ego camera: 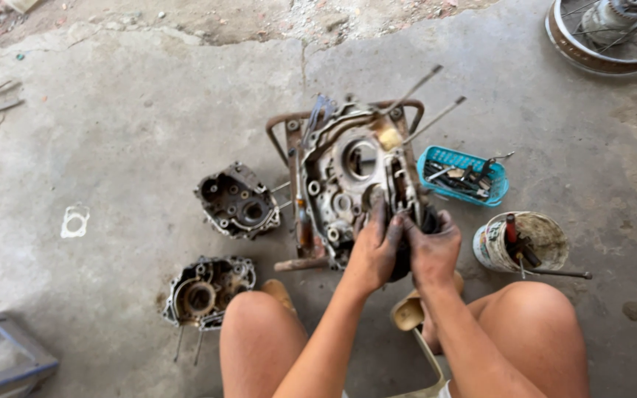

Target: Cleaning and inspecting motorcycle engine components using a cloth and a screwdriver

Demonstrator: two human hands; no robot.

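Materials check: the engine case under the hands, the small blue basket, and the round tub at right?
Engine case: looks like cast metal, probably aluminium; dull grey, grimy, with moulded ribs and bores. Both hands, left hand and right hand, grip its near edge.
Blue basket: likely plastic; bright uniform colour, lattice wall.
Tub: probably plastic, pale and stained; cannot be sure.

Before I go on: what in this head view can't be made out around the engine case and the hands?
- Near edge of the engine case: covered by the left hand and right hand; whatever the fingers grip is hidden.
- Blue basket contents: too small to tell apart.
- Bucket: tools' lower ends hidden inside.
- Spoked wheel: cut off by the top-right edge.
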